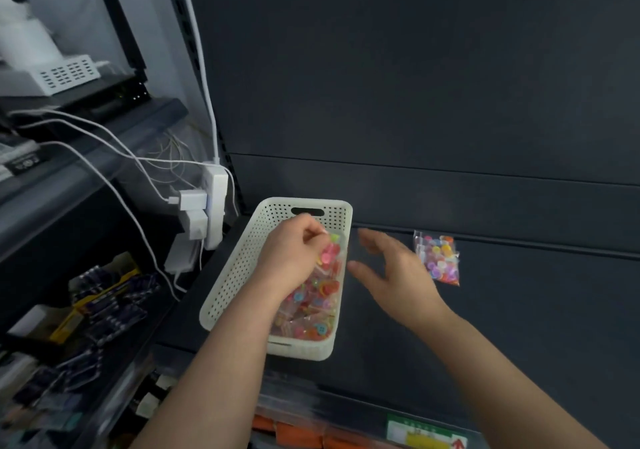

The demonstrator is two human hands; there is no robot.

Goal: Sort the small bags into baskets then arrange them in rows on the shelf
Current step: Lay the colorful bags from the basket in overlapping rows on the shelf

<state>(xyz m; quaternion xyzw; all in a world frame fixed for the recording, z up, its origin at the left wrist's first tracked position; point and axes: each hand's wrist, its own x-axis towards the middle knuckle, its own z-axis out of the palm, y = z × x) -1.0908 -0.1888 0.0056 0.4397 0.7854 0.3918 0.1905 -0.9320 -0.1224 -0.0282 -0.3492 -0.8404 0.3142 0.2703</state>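
Dark grey shelf (502, 310) before me, white perforated basket (239, 272) standing on its left part, small bags (311, 324) of coloured buttons inside, one clear button bag (438, 258) lying flat, apart to the basket's right

Basket (239, 275): white moulded plastic, matt, walls pierced with small holes. Small bags (311, 313) inside it: thin clear plastic film, glossy, crinkled, catching light; contents are smooth coloured plastic buttons, some translucent. Lone bag (437, 258) on the shelf: same clear shiny film, same buttons. Shelf (519, 310): dark grey, matt and smooth, looks like painted metal. Back panel (415, 67): same dark matt finish. Power strip (216, 202): white hard plastic, smooth, slight sheen. Cable (207, 95): white, smooth sheath.
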